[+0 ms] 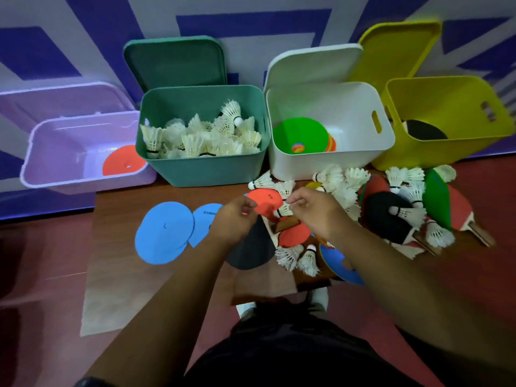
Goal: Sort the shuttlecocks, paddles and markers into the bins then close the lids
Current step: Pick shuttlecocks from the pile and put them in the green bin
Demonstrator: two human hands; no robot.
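Four plastic bins stand in a row by the wall, each with its lid leaning up behind it. The pale purple bin (83, 152) on the left holds one flat orange round marker (122, 160). The dark green bin (203, 163) next to it is nearly full of white feather shuttlecocks (206, 135). The white bin (329, 160) holds a green round marker (300, 134) lying on top of orange ones. The yellow bin (446, 146) on the right holds a black paddle (425, 131). In front of the bins, on the brown mat (117, 219), lies a mixed pile of shuttlecocks, paddles and markers. Two blue round markers (164, 233) lie just left of the hands. Both arms reach forward over the pile. The left hand (234, 222) is curled, its fingers pinching the edge of a red-orange round marker (265, 202). The right hand (315, 213) is curled too, its fingertips closed on a white shuttlecock (283, 210) right beside that marker. A red and black paddle (388, 216) lies just right of the right hand, with more shuttlecocks on it.
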